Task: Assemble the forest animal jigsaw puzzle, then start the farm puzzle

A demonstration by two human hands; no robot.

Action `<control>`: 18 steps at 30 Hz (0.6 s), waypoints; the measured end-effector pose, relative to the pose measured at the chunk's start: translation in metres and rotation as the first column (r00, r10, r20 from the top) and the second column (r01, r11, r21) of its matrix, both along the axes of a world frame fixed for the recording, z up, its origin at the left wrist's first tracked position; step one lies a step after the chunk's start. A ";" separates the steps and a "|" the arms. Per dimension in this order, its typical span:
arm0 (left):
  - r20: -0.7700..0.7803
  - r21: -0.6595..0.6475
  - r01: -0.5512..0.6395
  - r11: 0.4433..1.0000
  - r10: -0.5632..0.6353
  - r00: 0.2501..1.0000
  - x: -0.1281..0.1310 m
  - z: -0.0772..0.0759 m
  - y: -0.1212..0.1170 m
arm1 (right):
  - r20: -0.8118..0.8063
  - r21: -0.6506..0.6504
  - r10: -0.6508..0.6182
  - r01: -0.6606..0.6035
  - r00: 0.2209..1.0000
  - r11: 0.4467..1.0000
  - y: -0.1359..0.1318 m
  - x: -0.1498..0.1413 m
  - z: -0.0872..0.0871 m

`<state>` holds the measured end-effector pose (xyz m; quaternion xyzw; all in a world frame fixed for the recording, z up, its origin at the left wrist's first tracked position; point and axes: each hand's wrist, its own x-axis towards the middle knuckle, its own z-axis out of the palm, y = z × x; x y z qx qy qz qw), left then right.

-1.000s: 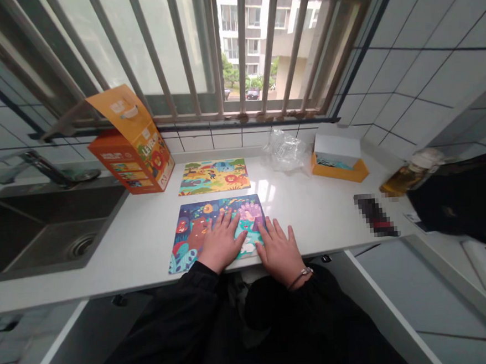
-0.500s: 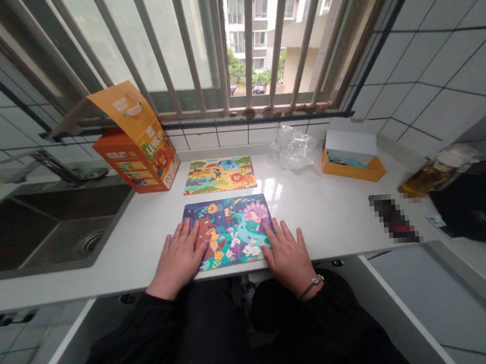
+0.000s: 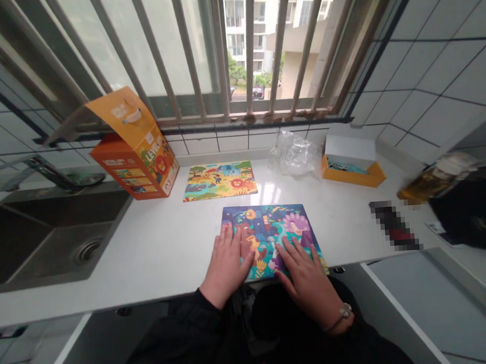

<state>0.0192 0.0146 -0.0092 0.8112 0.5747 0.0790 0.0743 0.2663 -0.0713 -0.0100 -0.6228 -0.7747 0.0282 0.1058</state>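
Note:
A colourful jigsaw puzzle (image 3: 266, 213) with forest animals on a dark blue ground lies flat at the counter's front edge. My left hand (image 3: 227, 260) rests on its left side, fingers stretched out and the thumb over the picture. On the puzzle's right half lies my right hand (image 3: 305, 272), fingers spread flat, hiding part of the lower picture. Neither hand grips anything. Farther back, a second puzzle (image 3: 220, 181) in yellow and green shows a lion and an elephant.
An orange puzzle box (image 3: 135, 162) with its lid up stands at the back left, beside the sink (image 3: 59, 239). Crumpled clear plastic (image 3: 293, 153) and an open yellow box (image 3: 353, 175) with pieces sit at the back right. A bottle of amber liquid (image 3: 428, 180) is farther right.
The dark blue puzzle has slid to the right along the front edge, with both hands moving along on it. My right hand now reaches farther over the picture.

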 end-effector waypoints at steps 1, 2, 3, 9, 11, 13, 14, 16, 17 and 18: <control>0.016 -0.040 0.041 0.998 -0.040 0.999 0.012 0.002 0.002 | 0.004 0.005 -0.028 0.028 1.000 1.000 0.000 0.009 -0.002; 0.033 -0.075 0.091 0.993 -0.089 0.995 0.022 0.006 0.005 | 0.010 0.011 -0.056 0.056 0.998 0.998 0.001 0.019 -0.005; 0.049 -0.104 0.137 0.985 -0.132 0.990 0.032 0.009 0.011 | 0.015 0.015 -0.083 0.082 0.996 0.996 0.002 0.029 -0.008; 0.016 -0.016 0.213 0.977 -0.212 0.977 0.064 0.032 0.088 | 0.048 0.018 -0.153 0.152 0.987 0.988 0.007 0.067 -0.017; 0.004 -0.010 0.180 0.984 -0.180 0.984 0.069 0.032 0.127 | 0.053 0.007 -0.164 0.164 0.985 0.986 0.009 0.070 -0.017; -0.013 -0.025 0.153 0.988 -0.153 0.988 0.070 0.028 0.163 | 0.055 -0.002 -0.184 0.184 0.981 0.983 0.011 0.072 -0.017; -0.018 -0.035 0.151 0.988 -0.151 0.988 0.071 0.026 0.177 | 0.054 -0.003 -0.195 0.196 0.979 0.981 0.012 0.073 -0.018; -0.029 -0.050 0.155 0.987 -0.156 0.987 0.072 0.021 0.199 | 0.049 -0.001 -0.212 0.212 0.976 0.977 0.014 0.077 -0.018; -0.032 -0.050 0.158 0.986 -0.160 0.987 0.072 0.019 0.206 | 0.046 0.001 -0.216 0.216 0.975 0.976 0.015 0.080 -0.018; -0.034 -0.047 0.159 0.986 -0.160 0.986 0.073 0.017 0.211 | 0.043 0.002 -0.218 0.219 0.975 0.976 0.016 0.082 -0.018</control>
